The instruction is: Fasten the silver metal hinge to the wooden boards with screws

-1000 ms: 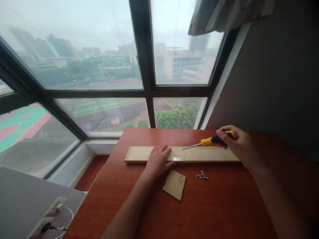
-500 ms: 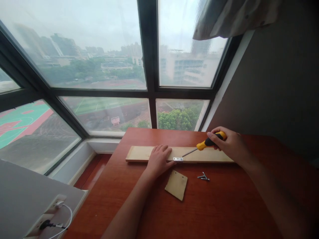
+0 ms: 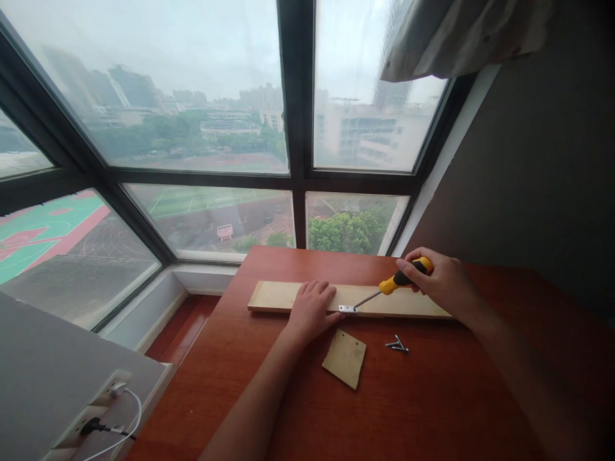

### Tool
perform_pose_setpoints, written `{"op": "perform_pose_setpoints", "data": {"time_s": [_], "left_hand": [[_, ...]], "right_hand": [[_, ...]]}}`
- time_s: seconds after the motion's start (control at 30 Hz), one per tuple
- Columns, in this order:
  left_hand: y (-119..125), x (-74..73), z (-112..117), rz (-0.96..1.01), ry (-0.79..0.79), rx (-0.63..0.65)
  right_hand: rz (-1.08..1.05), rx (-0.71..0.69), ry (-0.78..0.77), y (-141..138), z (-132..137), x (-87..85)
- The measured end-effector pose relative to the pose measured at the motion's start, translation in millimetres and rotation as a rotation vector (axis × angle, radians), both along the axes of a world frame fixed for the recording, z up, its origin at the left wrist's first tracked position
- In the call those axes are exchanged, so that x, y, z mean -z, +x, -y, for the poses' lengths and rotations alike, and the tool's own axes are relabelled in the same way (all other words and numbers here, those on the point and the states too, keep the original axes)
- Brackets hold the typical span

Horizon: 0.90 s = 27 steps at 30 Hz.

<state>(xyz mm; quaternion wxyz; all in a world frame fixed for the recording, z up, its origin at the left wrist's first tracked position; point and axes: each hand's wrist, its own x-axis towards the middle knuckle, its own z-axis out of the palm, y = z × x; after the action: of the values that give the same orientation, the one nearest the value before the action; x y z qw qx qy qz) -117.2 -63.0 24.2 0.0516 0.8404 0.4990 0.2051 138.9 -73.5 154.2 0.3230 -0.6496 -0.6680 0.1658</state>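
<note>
A long pale wooden board (image 3: 408, 304) lies across the red-brown table (image 3: 423, 397). My left hand (image 3: 311, 310) rests flat on the board, fingers stretched out, its thumb beside a small metal hinge (image 3: 348, 308) at the board's near edge. My right hand (image 3: 439, 282) is closed round the yellow-and-black handle of a screwdriver (image 3: 391, 284). The screwdriver's shaft slants down to the left and its tip sits on the hinge.
A small square wooden piece (image 3: 344, 358) with two holes lies in front of the board. A few loose screws (image 3: 396, 346) lie to its right. A large window is behind the table, a wall to the right, and a socket with a white cable (image 3: 108, 416) at lower left.
My right hand has moved left and down with the screwdriver, bringing its tip from above the board onto the hinge. My left hand has stayed on the board.
</note>
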Motion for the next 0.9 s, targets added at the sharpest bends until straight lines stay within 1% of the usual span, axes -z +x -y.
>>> {"op": "perform_pose_setpoints", "data": {"time_s": [0.2,0.27,0.5,0.67,0.77,0.9], "left_hand": [[0,1.4,0,0.004,0.007,-0.003],[0,1.7,0,0.004,0.004,-0.003],[0,1.3,-1,-0.024,-0.013,-0.009],[0,-0.1,-2,-0.052,-0.031,0.012],[-1,-0.5,-3,-0.069,-0.046,0.016],[-4,0.9,-4,-0.098,-0.028,0.004]], "right_hand": [[0.054,-0.029,-0.005,-4,1,-5.4],[0.101,-0.033,0.013,-8,1,-7.7],[0.467,-0.02,0.166,-29,-8,-15.4],[0.689,0.061,0.178,-49,-11,-22.2],[0.742,0.109,0.175,-57,-13,-26.9],[0.756,0.158,0.154,-64,-18,-32.0]]}}
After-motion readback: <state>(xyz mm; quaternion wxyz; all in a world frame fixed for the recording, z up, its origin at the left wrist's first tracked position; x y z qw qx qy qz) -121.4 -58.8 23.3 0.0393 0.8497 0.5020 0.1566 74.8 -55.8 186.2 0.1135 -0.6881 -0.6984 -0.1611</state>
